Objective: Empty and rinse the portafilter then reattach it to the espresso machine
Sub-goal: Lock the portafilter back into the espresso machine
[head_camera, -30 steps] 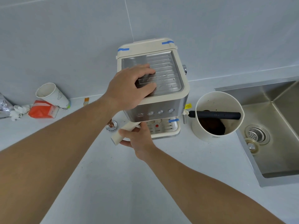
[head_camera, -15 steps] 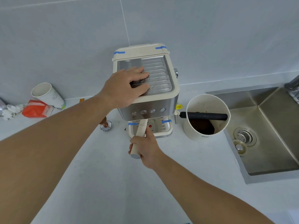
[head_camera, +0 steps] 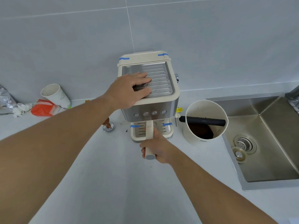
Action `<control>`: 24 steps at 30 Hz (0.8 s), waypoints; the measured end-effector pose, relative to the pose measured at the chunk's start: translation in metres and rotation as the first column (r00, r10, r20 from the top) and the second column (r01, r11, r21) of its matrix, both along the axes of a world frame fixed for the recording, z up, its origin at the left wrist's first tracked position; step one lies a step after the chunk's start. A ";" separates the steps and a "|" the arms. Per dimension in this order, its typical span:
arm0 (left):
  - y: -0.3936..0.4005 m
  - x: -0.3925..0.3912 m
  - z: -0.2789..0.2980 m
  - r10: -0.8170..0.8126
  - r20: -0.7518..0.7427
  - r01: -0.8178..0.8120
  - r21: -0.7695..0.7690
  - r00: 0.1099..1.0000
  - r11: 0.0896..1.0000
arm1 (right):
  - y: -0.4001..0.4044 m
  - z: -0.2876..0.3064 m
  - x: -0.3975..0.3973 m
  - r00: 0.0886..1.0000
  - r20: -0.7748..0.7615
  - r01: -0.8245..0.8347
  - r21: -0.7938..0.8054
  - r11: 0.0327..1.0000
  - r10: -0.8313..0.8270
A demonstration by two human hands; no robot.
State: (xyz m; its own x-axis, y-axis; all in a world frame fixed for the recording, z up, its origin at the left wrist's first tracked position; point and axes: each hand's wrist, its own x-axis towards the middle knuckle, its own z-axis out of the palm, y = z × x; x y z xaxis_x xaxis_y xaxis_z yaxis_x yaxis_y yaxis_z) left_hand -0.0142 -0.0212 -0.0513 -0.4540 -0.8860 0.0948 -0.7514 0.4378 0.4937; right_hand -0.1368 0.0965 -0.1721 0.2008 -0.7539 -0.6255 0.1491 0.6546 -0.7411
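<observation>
Portafilter (head_camera: 149, 135) handle wrapped in right hand (head_camera: 159, 148) grip, pointing out from espresso machine (head_camera: 148, 92); left hand (head_camera: 129, 90) grip wide, flat on top.

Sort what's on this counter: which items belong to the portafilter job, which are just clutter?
In the job:
- portafilter, handle gripped by right hand
- espresso machine, steadied on top by left hand
- knock bin with spent grounds
- sink

Lying about:
- paper cup
- red packet
- foil bag
- tamper
</observation>
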 end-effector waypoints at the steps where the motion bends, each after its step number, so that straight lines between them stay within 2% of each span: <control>1: 0.001 0.000 0.000 0.003 -0.002 -0.003 -0.003 1.000 1.000 | 0.001 0.002 -0.002 1.000 -0.004 -0.016 -0.008 1.000 0.016; 6: 0.001 0.001 -0.002 0.012 0.001 -0.012 -0.017 1.000 1.000 | 0.005 0.005 -0.012 0.999 0.009 -0.046 -0.039 0.998 0.047; 13: 0.005 0.002 -0.002 0.000 0.006 0.000 -0.064 1.000 0.998 | 0.010 0.010 -0.016 0.992 -0.127 -0.014 -0.042 0.999 0.008; 18: 0.015 0.000 0.004 -0.010 0.066 0.016 -0.102 0.998 0.995 | 0.021 0.030 -0.031 0.998 -0.050 0.037 -0.022 0.999 -0.038; 21: 0.026 -0.005 0.013 -0.008 0.090 0.021 -0.143 0.996 0.990 | 0.027 0.046 -0.043 0.995 -0.081 0.059 -0.030 0.998 -0.061; 24: 0.035 -0.011 0.020 0.014 0.055 -0.011 -0.044 0.998 0.999 | 0.030 0.067 -0.056 0.987 -0.132 0.086 -0.085 0.993 -0.097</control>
State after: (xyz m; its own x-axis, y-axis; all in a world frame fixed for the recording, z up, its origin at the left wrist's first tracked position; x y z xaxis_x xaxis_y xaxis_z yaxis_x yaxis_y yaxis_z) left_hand -0.0254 0.0135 -0.0311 -0.4484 -0.8872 0.1086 -0.7828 0.4484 0.4314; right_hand -0.1932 0.1264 -0.1055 0.0462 -0.8132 -0.5802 0.1004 0.5816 -0.8072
